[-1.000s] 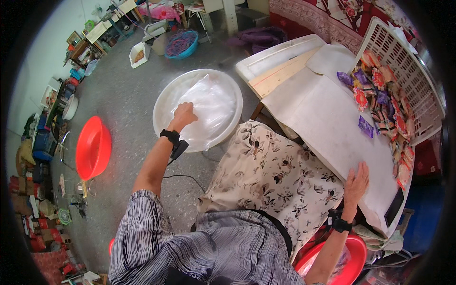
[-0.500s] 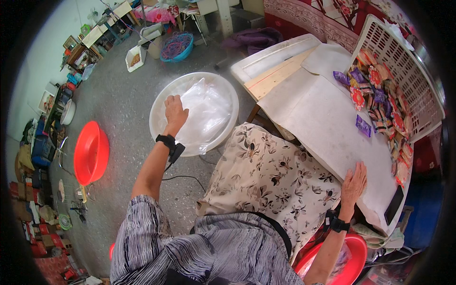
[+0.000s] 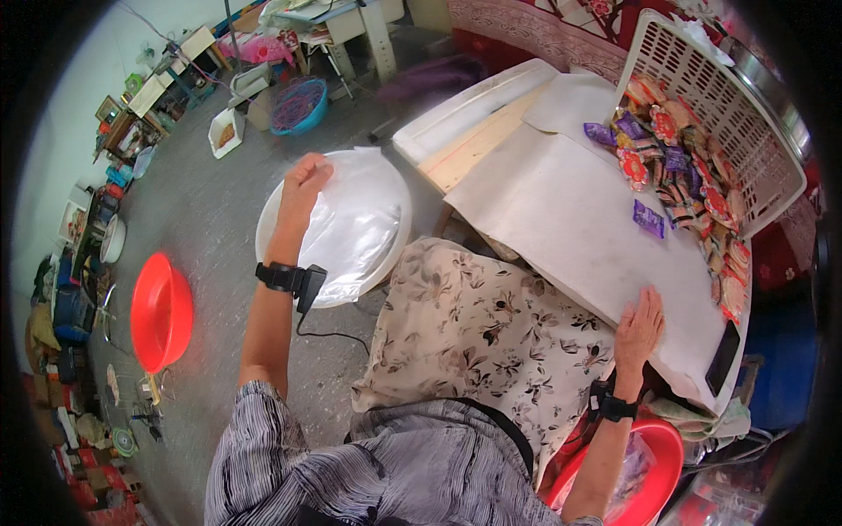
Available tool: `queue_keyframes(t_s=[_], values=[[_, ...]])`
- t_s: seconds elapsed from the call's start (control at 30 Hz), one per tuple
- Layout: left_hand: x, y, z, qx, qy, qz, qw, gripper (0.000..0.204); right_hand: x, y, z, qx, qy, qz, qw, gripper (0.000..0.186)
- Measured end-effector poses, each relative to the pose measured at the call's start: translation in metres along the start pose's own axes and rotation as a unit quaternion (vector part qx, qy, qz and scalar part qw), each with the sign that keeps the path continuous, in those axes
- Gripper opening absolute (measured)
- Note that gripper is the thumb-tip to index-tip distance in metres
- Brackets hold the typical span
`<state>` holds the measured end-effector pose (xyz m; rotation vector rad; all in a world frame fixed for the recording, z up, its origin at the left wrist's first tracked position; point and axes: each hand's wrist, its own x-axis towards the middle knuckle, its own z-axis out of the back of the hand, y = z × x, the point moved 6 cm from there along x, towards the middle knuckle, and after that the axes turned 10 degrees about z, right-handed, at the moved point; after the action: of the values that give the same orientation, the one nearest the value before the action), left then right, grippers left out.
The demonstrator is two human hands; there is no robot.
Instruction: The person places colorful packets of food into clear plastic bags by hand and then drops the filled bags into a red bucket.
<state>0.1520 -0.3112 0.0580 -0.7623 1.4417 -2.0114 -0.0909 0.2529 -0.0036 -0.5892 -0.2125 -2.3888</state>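
My left hand is over the left far part of a round white basin, its fingers closed at the edge of a clear plastic bag. More flat plastic lies spread across the basin. My right hand rests flat on the pale sheet-covered table with fingers stretched out, holding nothing. Beyond it lies a heap of small wrapped snacks in red, clear and purple packets, spilling from a tipped white plastic basket. One purple packet lies apart from the heap.
A floral cloth covers my lap. Beside my right forearm stands a red tub with plastic inside. On the floor at left are a red basin and, farther off, a blue basin. A black cable hangs from my left wrist.
My left hand has moved farther away over the basin, and its fingers have closed at the plastic. My right hand stays flat on the table. The whole view has shifted slightly.
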Motion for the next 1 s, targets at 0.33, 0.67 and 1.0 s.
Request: queue_keyframes(t_s=[0.33, 0.67, 1.0], values=[[-0.020, -0.095, -0.176, -0.229, 0.193, 0.024, 0.954, 0.012, 0.006, -0.005, 0.003, 0.075, -0.021, 0.001, 0.997, 0.039], [-0.061, -0.124, -0.334, -0.156, 0.378, -0.079, 0.909, 0.010, 0.087, 0.023, 0.019, 0.695, 0.064, -0.312, 0.645, 0.030], [-0.034, -0.104, -0.354, -0.222, 0.352, -0.034, 0.909, 0.020, 0.140, 0.022, -0.012, 0.736, -0.008, -0.184, 0.651, 0.012]])
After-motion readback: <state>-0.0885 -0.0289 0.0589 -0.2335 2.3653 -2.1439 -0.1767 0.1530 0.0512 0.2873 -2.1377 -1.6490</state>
